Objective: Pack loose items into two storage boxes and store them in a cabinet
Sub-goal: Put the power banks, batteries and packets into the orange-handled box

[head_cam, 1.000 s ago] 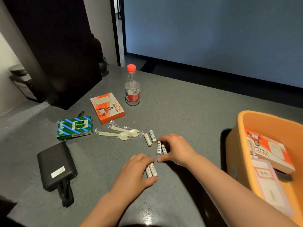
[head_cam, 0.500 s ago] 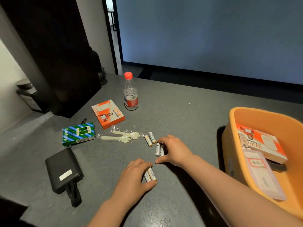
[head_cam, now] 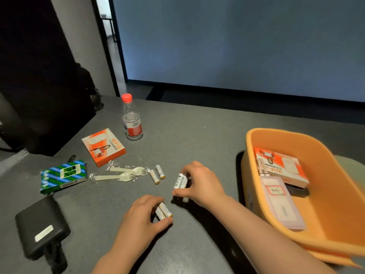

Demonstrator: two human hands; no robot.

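Observation:
My left hand (head_cam: 142,218) grips two white batteries (head_cam: 163,211) low on the grey table (head_cam: 197,139). My right hand (head_cam: 199,182) pinches another pair of white batteries (head_cam: 180,181) just above the surface. Two more batteries (head_cam: 157,174) lie loose to the left of my right hand. At the right stands an orange storage box (head_cam: 254,135) that holds an orange-and-white WiFi carton (head_cam: 282,168), a flat pink-edged packet (head_cam: 280,204) and a dark item partly hidden beneath them.
Left of the batteries lie wrapped plastic forks (head_cam: 122,174), an orange WiFi carton (head_cam: 103,147), a green-and-blue box (head_cam: 63,176) and a black power bank (head_cam: 42,226) with a strap. A red-capped water bottle (head_cam: 132,118) stands behind them. A dark cabinet (head_cam: 39,76) rises at far left.
My right hand has lifted its pair of batteries slightly off the table. The left hand keeps its pair. The camera has tilted up a little.

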